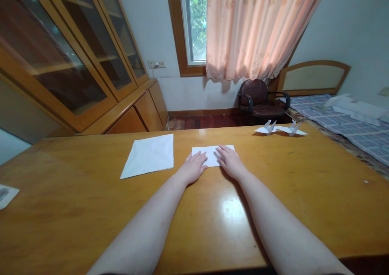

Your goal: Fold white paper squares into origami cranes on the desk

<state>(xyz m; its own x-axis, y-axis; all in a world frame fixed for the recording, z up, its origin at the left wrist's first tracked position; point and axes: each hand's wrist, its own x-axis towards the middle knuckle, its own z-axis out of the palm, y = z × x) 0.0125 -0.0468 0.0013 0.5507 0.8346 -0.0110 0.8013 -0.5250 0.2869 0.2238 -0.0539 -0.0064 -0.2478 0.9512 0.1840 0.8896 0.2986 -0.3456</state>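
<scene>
A white rectangle of paper (212,155), seemingly folded, lies flat on the wooden table (203,226) in front of me. My left hand (194,167) rests over its left end with the fingers stretched out. On the right end lies my right hand (230,160), its fingers spread and the palm down. Neither hand grips the paper; parts of its ends are covered by them. To the left is a larger white sheet (150,155), flat, with faint crease lines.
Two folded paper cranes (268,128) stand at the table's far right. A white object (7,196) sits at the left edge. Beyond the table are a brown armchair (257,98), a bed (343,117) and a glass-door cabinet (88,64).
</scene>
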